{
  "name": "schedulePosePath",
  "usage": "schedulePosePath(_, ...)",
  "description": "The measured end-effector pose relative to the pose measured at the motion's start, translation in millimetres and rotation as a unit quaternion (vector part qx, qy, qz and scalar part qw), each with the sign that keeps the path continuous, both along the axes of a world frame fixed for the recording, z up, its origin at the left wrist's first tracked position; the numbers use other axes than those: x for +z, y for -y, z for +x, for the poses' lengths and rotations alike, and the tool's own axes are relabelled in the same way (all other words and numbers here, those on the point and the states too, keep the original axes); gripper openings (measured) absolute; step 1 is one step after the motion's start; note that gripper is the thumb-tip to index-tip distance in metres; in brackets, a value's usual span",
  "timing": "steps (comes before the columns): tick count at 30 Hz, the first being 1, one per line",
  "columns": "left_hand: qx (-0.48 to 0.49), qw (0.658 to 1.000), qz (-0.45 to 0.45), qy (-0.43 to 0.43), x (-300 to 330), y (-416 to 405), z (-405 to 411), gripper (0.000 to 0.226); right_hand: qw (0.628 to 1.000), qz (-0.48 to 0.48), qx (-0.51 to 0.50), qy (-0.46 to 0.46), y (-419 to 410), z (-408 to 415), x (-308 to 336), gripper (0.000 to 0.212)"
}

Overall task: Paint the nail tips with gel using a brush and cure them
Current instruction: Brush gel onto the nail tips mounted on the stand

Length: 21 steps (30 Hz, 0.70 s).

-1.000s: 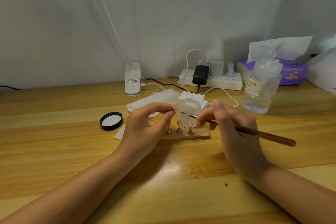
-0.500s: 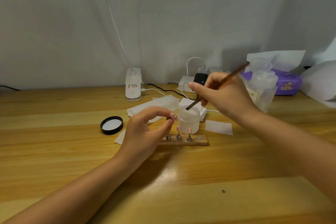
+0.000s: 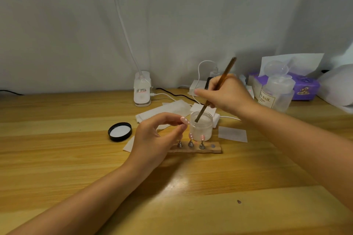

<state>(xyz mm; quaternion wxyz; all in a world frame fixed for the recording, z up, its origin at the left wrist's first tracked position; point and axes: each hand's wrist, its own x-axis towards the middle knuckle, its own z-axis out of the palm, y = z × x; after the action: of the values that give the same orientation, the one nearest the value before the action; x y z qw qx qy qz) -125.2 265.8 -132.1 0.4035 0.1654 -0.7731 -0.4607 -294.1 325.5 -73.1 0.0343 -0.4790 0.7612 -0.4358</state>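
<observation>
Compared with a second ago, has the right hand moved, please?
Yes. The right hand has gone up and back from beside the wooden nail stand to above the frosted jar, dipping the brush into it.

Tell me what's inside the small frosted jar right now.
The brush, held by the right hand, has its tip dipped in the open frosted jar. The frosted wall hides the bristles and how much gel is in it.
</observation>
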Motion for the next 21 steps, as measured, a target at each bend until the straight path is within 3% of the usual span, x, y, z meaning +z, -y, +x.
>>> schedulePosePath(8,0.005,1.0,-0.018,0.004,0,-1,0,0.012,0.978,-0.033,-0.093,0.182,-16,-20,-7,0.033)
schedulePosePath(21,0.008,0.999,-0.03,0.016,1,-2,-1,0.019,0.953,-0.124,-0.128,0.245,-33,-20,-15,0.033)
